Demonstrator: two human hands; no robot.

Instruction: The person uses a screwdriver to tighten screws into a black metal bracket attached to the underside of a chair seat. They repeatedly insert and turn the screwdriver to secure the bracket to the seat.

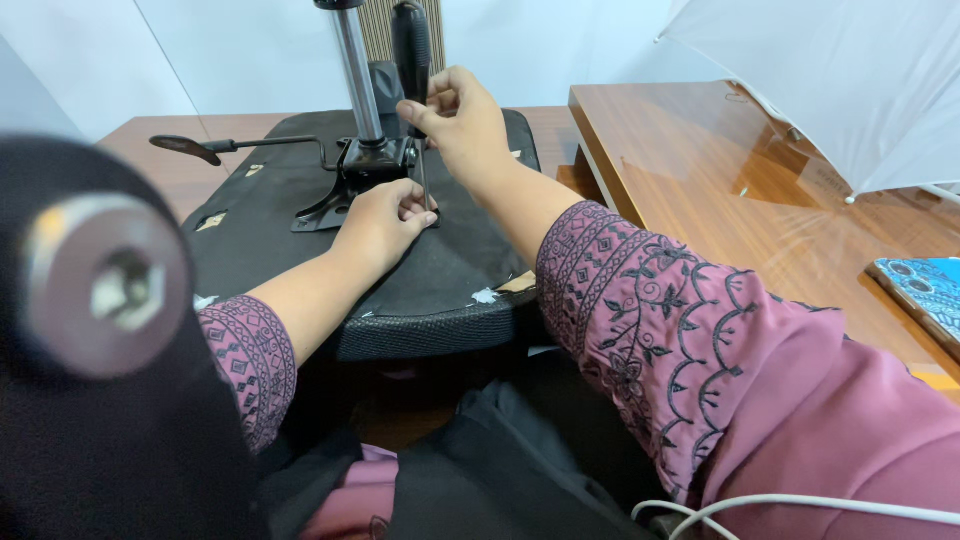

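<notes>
A brown wooden table [700,170] with a glossy, reflecting top fills the upper half of the frame, its raised right-hand slab running toward the right edge. Lying upside down on it at centre is a black chair seat [430,290], a broad rounded pad covered in matte fabric, with small torn light patches along its rim. At the lower left, very near the camera and blurred, is a large black rounded part with a round silver metal hub [105,285]. At upper right hangs a white translucent umbrella [830,80] with thin ribs.

From the middle of the seat rises a smooth, shiny steel cylinder column [357,70], set in a black metal bracket [365,165]; a thin black lever [235,147] with a flat paddle end sticks out toward the upper left.

The right hand [462,120], at upper centre, is closed round a screwdriver [412,60] just below its thick black handle, thumb and fingers pinching it so it stands upright. Its slim metal shaft runs down to the seat. The left hand [385,222] rests on the seat just below, fingers curled in loosely around the shaft's lower end beside the bracket.

Both sleeves are dusty pink with dark embroidered scrollwork. A patterned blue flat object [925,290] lies at the right edge.
</notes>
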